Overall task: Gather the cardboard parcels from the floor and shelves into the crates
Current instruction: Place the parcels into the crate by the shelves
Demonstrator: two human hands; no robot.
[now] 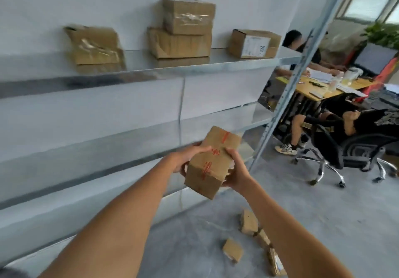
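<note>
I hold a small cardboard parcel with red tape marks (212, 162) in front of the metal shelves, at waist height. My left hand (187, 157) grips its left side with the fingers curled over the top. My right hand (235, 172) grips its right side and underside. On the upper shelf (194, 67) sit a crushed parcel (94, 45), a stack of two parcels (183, 30) and a parcel with a white label (252, 43). Several small parcels (250, 223) lie on the grey floor below my arms. No crate is in view.
The shelf unit's metal upright (287, 88) runs diagonally on the right. Beyond it, people sit at a yellow desk (319, 88) with papers and a monitor. A black wheeled office chair (349, 150) stands on the floor to the right.
</note>
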